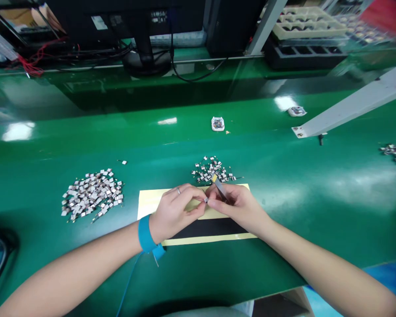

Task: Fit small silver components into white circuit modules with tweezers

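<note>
My left hand (178,207), with a ring and a blue wrist strap (146,234), pinches a small silvery-white part (206,200) between thumb and forefinger. It looks like the small wired components in the piles. The fingertips of my right hand (236,202) meet the same part from the other side. Tweezers (221,190), grey with a yellow end, are tucked in my right hand and point up and away. Both hands are above a pale yellow sheet (148,200) that carries a black strip (214,226). Fingers partly cover the part.
A large pile of components (93,193) lies at left, with a smaller pile (211,169) beyond my hands. A white square device (218,124) sits farther back. A slanted metal post (353,101) stands at right. A monitor stand (147,57) and cables are at the back.
</note>
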Motion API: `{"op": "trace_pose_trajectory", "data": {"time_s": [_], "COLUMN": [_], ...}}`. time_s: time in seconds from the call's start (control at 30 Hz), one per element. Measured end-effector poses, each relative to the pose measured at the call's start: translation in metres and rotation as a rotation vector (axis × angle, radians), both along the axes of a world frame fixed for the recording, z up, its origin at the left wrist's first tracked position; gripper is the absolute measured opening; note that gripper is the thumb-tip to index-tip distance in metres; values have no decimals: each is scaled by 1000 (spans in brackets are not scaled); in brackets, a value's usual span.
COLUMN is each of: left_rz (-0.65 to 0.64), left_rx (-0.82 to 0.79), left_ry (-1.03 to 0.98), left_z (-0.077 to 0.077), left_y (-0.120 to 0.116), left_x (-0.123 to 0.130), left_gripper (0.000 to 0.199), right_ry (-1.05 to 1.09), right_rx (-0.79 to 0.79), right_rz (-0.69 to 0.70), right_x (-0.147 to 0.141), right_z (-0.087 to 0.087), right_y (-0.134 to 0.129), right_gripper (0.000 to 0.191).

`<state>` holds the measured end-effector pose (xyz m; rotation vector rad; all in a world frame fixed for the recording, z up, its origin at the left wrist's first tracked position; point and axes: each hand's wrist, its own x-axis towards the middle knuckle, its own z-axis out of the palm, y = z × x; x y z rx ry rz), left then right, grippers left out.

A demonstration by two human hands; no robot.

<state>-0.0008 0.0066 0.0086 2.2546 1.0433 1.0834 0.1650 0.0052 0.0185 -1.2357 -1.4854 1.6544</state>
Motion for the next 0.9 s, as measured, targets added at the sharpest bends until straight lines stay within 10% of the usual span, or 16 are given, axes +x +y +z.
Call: {"op": "trace_pose_trajectory", "data": {"time_s": [0.9], "left_rz": [-38], "left_rx": [-11], "left_ry": [-130], "left_z": [-1], "left_y": [-2], "left_x": [-1], "left_gripper": [13], "right_ry": [104], "right_rx": [-34], "right_rz": [-83], "right_x": [3], "right_z": [-4], "right_y": [2], "right_gripper": [29]}}
